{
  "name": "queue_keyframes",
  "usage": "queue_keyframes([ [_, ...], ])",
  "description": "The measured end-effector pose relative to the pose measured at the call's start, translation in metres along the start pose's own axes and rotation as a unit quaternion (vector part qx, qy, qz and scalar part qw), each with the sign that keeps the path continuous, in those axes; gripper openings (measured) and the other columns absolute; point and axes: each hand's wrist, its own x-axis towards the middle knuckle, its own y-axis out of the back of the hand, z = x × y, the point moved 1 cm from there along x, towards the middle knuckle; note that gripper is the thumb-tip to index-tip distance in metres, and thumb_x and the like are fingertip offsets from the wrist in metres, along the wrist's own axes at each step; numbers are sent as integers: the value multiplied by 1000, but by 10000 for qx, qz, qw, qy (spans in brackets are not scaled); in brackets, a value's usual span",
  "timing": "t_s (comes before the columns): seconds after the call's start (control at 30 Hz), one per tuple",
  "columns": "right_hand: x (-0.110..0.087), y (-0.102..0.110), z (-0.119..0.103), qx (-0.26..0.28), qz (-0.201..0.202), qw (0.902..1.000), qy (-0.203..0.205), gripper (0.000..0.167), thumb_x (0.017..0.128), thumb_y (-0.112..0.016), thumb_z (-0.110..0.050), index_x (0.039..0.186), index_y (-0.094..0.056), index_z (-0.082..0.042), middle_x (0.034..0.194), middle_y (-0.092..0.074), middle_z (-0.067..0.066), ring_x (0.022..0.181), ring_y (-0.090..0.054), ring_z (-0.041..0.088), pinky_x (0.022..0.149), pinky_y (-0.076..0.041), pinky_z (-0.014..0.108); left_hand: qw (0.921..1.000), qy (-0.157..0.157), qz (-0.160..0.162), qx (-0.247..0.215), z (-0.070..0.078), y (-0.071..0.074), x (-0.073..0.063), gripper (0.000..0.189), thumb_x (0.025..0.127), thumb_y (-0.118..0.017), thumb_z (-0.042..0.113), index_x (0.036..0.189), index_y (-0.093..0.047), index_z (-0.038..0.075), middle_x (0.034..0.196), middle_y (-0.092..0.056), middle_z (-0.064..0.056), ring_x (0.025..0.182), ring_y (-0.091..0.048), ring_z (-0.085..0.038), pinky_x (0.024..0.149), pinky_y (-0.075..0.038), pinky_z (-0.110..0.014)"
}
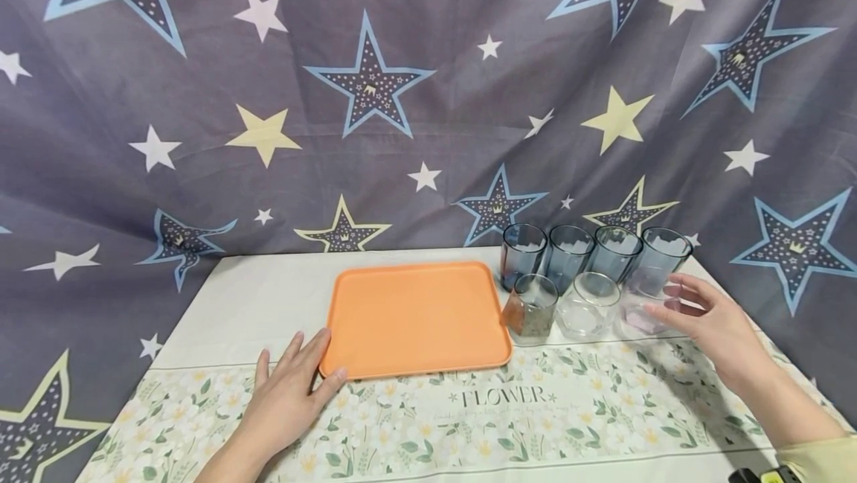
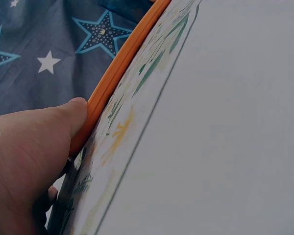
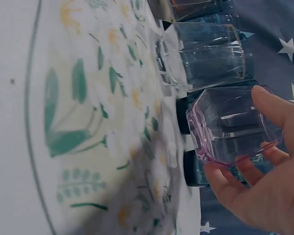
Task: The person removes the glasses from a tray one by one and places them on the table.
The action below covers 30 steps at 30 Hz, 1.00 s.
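Observation:
My left hand (image 1: 288,397) lies at the near left corner of an orange tray (image 1: 416,319), its fingers extended along the left side. In the left wrist view the thumb of that hand (image 2: 34,152) touches the edge of the tray (image 2: 120,66). On the right, my right hand (image 1: 719,330) grips a clear drinking glass with a pink tint (image 3: 230,128) between thumb and fingers. Seen from the right wrist, this glass leans a little, its base toward the tablecloth. A clear glass (image 1: 589,312) and a greyish glass (image 1: 533,312) stand to its left.
Several blue glasses (image 1: 569,256) form a row behind the front glasses. The greyish glass stands close against the tray's right side. A white tablecloth with a floral band (image 1: 509,423) covers the table. Behind it hangs a dark curtain with stars (image 1: 442,118).

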Motion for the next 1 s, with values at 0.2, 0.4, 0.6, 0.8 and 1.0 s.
queue_keyframes([
  [0.2,1,-8,1,-27,38,10000,-66,77,103,-84,-26,165,-44,-2,127,-60,-16,109,-58,-7,83,-54,11,10000,-2,3,-7,0,0,0,88,109,-57,67,172,-39,7,171,-45,-17,164,-24,-49,122,5,-81],
  [0.4,2,-13,4,-210,108,9997,-92,86,104,-83,-28,167,-35,6,150,-55,23,109,-55,-6,82,-53,9,10000,42,-21,-40,0,0,0,88,110,-57,67,172,-39,8,171,-45,-17,164,-24,-49,123,6,-80],
  [0.6,3,-15,8,-90,102,9997,-196,91,103,-84,-32,169,-33,5,157,-48,32,106,-54,-10,82,-53,9,10000,23,-10,-57,0,0,0,87,110,-58,65,172,-39,7,171,-45,-17,164,-24,-49,123,6,-80],
  [0.8,3,-16,10,-63,81,9996,-272,95,103,-84,-37,171,-31,2,162,-43,31,110,-53,-7,81,-51,8,10000,22,-1,-60,1,0,-1,88,109,-56,68,172,-39,8,171,-45,-16,165,-24,-48,123,6,-80],
  [1.0,2,-15,14,-77,12,9995,-298,96,104,-81,-39,172,-27,2,161,-44,27,120,-53,5,83,-52,9,10000,29,-24,-83,1,1,-1,89,109,-56,69,172,-39,7,172,-44,-16,164,-23,-48,123,6,-80],
])
